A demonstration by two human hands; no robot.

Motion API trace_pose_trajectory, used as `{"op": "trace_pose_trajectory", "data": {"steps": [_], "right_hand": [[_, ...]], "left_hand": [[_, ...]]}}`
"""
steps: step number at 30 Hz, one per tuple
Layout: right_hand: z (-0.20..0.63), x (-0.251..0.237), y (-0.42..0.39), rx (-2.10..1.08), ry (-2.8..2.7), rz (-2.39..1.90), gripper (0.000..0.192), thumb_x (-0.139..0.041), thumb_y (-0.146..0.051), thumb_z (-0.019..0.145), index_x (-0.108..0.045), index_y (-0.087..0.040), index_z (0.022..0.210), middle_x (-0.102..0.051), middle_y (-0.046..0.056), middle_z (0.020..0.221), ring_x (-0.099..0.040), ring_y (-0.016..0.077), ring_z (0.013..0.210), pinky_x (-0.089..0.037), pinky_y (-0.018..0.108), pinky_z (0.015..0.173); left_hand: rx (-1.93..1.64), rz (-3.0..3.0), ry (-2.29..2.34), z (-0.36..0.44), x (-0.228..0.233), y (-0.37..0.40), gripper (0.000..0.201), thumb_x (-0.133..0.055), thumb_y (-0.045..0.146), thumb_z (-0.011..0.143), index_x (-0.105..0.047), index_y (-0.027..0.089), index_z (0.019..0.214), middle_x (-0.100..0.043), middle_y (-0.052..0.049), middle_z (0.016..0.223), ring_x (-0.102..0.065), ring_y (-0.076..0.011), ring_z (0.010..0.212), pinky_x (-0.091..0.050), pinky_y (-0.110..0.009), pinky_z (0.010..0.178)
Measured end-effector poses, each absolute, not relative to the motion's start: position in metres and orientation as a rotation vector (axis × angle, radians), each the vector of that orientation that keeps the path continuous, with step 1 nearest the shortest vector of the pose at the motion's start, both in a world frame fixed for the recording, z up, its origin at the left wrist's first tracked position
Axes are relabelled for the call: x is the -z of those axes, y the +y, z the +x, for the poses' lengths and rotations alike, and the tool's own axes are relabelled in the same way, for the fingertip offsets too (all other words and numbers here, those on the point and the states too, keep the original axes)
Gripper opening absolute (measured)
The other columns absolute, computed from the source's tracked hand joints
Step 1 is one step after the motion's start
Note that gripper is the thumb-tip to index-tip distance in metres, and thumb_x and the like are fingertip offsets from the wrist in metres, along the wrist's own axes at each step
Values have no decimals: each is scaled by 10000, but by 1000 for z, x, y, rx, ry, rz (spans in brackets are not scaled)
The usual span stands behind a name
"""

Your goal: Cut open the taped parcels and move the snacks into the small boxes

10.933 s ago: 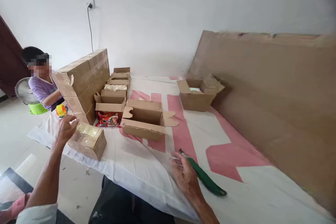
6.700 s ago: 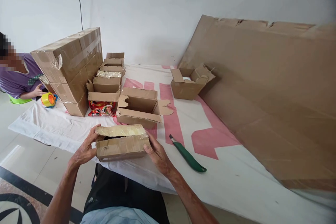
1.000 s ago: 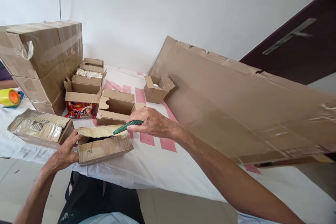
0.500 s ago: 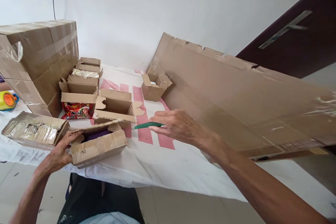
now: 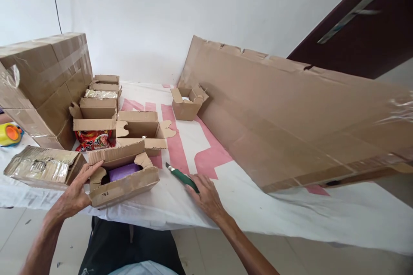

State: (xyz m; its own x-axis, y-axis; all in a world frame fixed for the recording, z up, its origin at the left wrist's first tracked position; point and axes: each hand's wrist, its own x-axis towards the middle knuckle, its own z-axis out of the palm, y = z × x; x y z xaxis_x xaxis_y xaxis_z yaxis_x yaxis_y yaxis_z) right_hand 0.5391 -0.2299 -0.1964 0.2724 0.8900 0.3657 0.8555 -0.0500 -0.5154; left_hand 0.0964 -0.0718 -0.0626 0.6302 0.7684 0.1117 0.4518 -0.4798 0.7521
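Observation:
A small cardboard box (image 5: pixel 124 187) lies at the near edge of the white and pink cloth (image 5: pixel 258 206). Its top flap stands up and a purple object (image 5: pixel 124 172) shows inside. My left hand (image 5: pixel 75 191) grips the box's left end, thumb at the opening. To the right of the box, a green utility knife (image 5: pixel 179 175) lies flat on the cloth, blade pointing away from me. My right hand (image 5: pixel 206 195) rests low on the cloth with its fingers on the knife's handle end.
A taped flat box (image 5: pixel 41 167) lies left of my left hand. Behind stand stacked taped cartons (image 5: pixel 41 81), several open boxes (image 5: pixel 140 131), a red packet (image 5: pixel 92 139) and a yellow tape dispenser (image 5: pixel 8 134). A large cardboard sheet (image 5: pixel 290 111) leans at right, before a dark door (image 5: pixel 371 30).
My right hand carried the knife from the box top down to the cloth at right. The box's flap has lifted, showing the purple object. My left hand stayed on the box.

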Motion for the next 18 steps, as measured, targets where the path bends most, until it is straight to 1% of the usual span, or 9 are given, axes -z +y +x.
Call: {"op": "trace_pose_trajectory", "data": {"steps": [2,3,5,7,10,14,15,16,18], "right_hand": [[531,183,-227,-107,-1533,-1852,384,-570,-521,980,-701,-242,1209,-704,172,1198,-656,399,1154,-540,597,1002],[523,173,-224,-183,-1515,-1796,401,-565,-519,991,-686,-245,1257,-690,167,1251,-650,387,1196,-543,578,1022],[500,151,-218,-435,-1514,-1614,428,-524,-494,1035,-623,-263,1382,-664,142,1333,-660,328,1226,-571,493,1014],[472,133,-213,-610,-1531,-1432,450,-507,-504,1050,-589,-273,1428,-648,136,1369,-669,301,1212,-588,442,977],[440,119,-209,-677,-1524,-1287,457,-527,-547,1037,-600,-266,1389,-661,133,1322,-680,287,1125,-594,421,918],[435,108,-202,-630,-1425,-1283,360,-492,-544,1052,-675,-244,1127,-698,101,1102,-679,260,981,-579,417,877],[438,104,-199,-625,-1382,-1308,344,-500,-533,1051,-673,-244,1117,-702,96,1090,-679,256,977,-578,418,883],[441,99,-195,-635,-1340,-1332,330,-525,-523,1041,-666,-247,1154,-705,94,1108,-681,252,982,-579,418,891],[446,89,-187,-696,-1294,-1358,377,-604,-505,1001,-630,-262,1288,-698,97,1198,-688,242,1001,-588,414,898]], "left_hand": [[-570,2150,940,97,60,-71,838,-770,271,850,-462,320,1628,-577,-112,1512,-515,-339,1446,-463,-488,1206],[-569,2152,931,98,59,-71,830,-773,268,845,-478,318,1619,-577,-113,1519,-513,-344,1451,-464,-492,1206],[-567,2157,902,99,58,-70,799,-776,264,830,-528,315,1588,-587,-114,1515,-521,-357,1449,-468,-501,1204],[-564,2165,868,100,57,-68,749,-783,260,808,-599,307,1533,-606,-120,1495,-530,-377,1443,-476,-508,1197],[-546,2168,841,99,57,-64,662,-786,263,791,-683,289,1444,-653,-130,1432,-564,-393,1407,-492,-506,1183],[-549,2173,873,97,57,-60,585,-790,286,784,-736,301,1366,-702,-104,1357,-583,-398,1390,-498,-487,1184],[-554,2175,872,97,57,-59,582,-793,291,784,-737,305,1363,-703,-103,1357,-581,-401,1393,-496,-492,1186],[-559,2175,863,97,57,-58,584,-795,296,789,-734,308,1370,-697,-108,1370,-580,-402,1395,-495,-501,1186],[-564,2169,827,99,56,-58,583,-789,305,821,-714,307,1400,-667,-126,1426,-579,-398,1399,-491,-519,1188]]}}
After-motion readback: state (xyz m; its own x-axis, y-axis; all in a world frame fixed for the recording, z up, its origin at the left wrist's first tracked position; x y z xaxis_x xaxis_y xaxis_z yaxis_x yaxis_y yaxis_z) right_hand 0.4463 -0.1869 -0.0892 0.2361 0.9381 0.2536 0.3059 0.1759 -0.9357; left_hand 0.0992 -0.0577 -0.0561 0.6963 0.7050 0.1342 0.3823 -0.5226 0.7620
